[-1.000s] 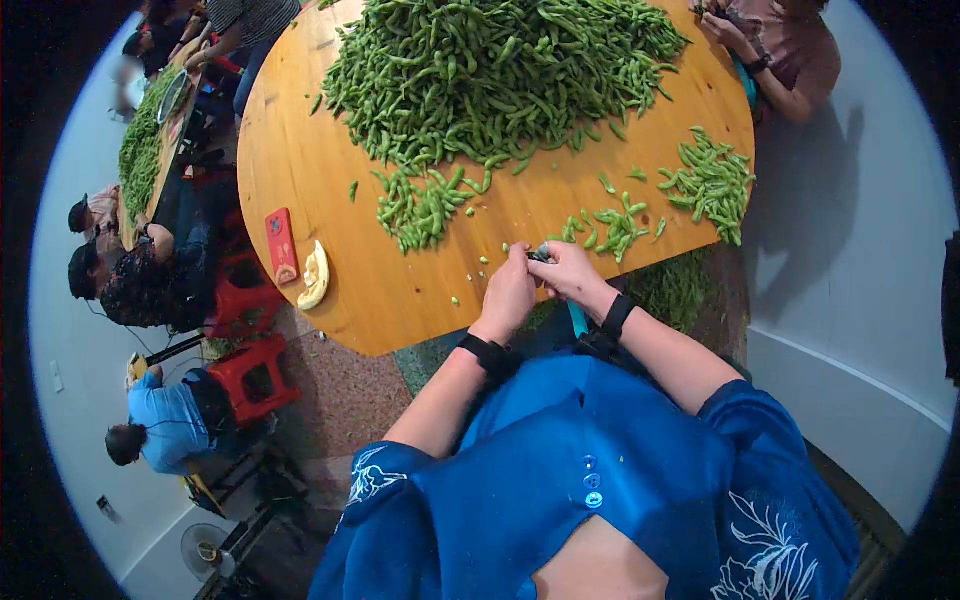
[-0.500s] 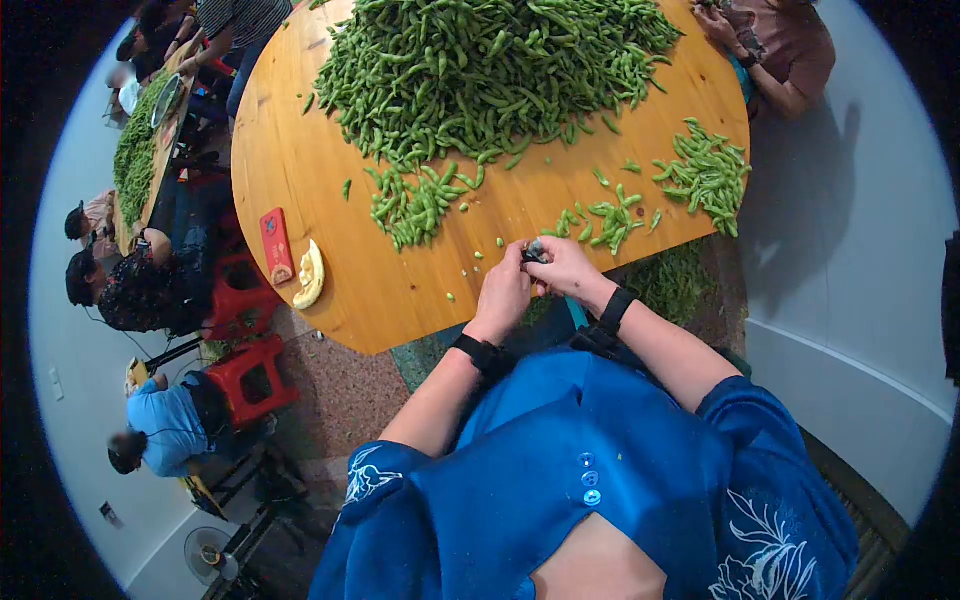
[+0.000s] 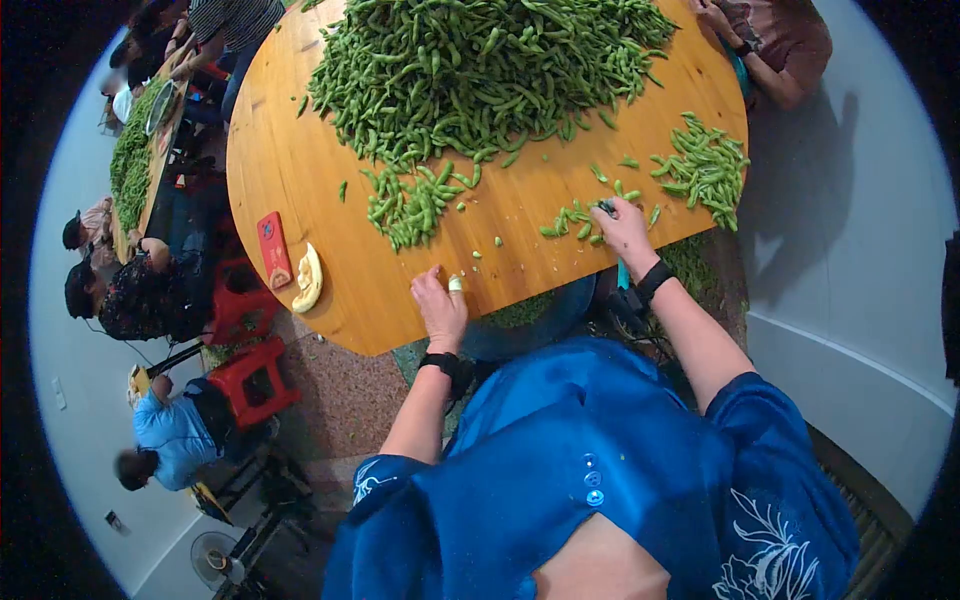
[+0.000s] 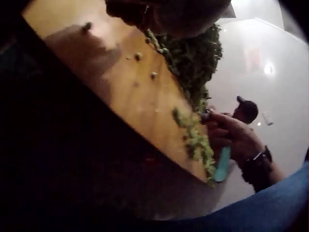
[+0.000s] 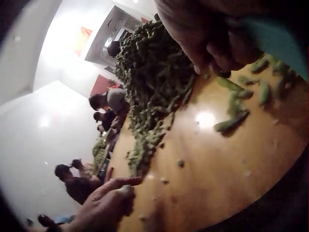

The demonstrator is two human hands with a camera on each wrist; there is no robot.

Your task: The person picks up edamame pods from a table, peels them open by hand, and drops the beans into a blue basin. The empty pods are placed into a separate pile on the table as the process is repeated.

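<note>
My right hand (image 3: 625,228) grips a tool with a flat teal handle (image 4: 223,166) and a small dark tip (image 4: 206,115). It is over a small group of green soybean pods (image 3: 567,222) near the table's front edge; in the right wrist view its fingers curl just above loose pods (image 5: 231,123). My left hand (image 3: 440,308) is at the front edge of the wooden table (image 3: 375,290), holding nothing. White wrapping (image 3: 456,284) covers one of its fingertips. Two single beans (image 3: 476,254) lie between the hands.
A big heap of pods (image 3: 470,80) covers the far middle. Smaller piles lie at left (image 3: 410,205) and right (image 3: 705,170). A red phone-shaped object (image 3: 273,248) and a pale yellow peel-like piece (image 3: 309,278) sit at left. A person (image 3: 780,45) is across at right.
The hands were together at the table edge and have parted. The left hand moved left to the edge; the right hand moved right and forward to the small pods, carrying the teal-handled tool.
</note>
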